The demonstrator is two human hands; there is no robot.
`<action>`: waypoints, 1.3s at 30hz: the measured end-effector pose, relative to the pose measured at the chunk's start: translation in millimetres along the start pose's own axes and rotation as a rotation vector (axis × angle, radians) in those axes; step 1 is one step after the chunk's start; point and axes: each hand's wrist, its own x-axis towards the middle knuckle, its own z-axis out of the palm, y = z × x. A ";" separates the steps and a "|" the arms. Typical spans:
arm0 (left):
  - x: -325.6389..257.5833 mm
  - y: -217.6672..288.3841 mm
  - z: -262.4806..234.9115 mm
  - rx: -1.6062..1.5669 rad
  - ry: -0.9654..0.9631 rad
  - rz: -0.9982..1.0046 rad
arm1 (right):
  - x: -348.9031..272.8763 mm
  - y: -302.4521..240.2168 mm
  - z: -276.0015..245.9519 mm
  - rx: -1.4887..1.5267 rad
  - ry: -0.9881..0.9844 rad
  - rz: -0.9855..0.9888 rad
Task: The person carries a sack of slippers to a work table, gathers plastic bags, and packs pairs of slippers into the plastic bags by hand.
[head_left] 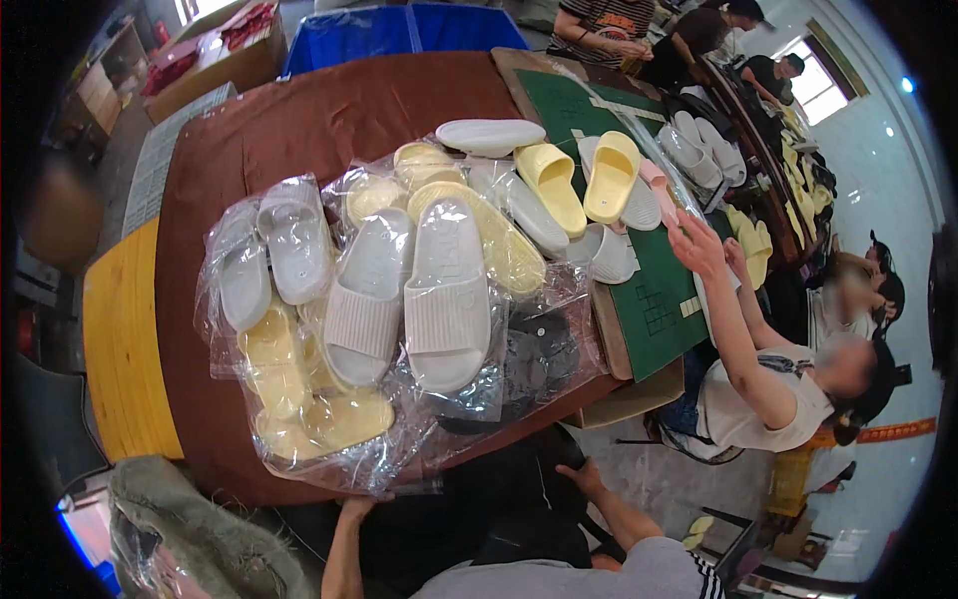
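Left hand [367,503] is at the near edge of the table [198,399], by the gathered end of the clear bags [394,454]; whether its fingers grip the plastic cannot be told. Right hand [580,475] lies against the black cloth [479,514] at the lap, fingers apart, nothing seen in them. Grey slippers [446,309] lie side by side atop bagged yellow slippers [349,414], the bags presumably keeping pairs together.

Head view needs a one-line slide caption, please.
Bagged grey and yellow slippers lie on a brown table, left hand at its near edge, right hand by black clothing.
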 end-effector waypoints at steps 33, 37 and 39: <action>17.5 284.0 55.9 -1.233 0.018 0.286 | -44.2 -329.6 53.4 0.555 -0.344 -0.839; 41.4 294.0 56.9 -1.190 0.118 0.398 | -71.1 -318.7 74.8 0.486 -0.303 -1.025; 11.7 293.2 58.7 -1.151 0.102 0.355 | -127.3 -309.6 58.5 0.433 -0.341 -1.024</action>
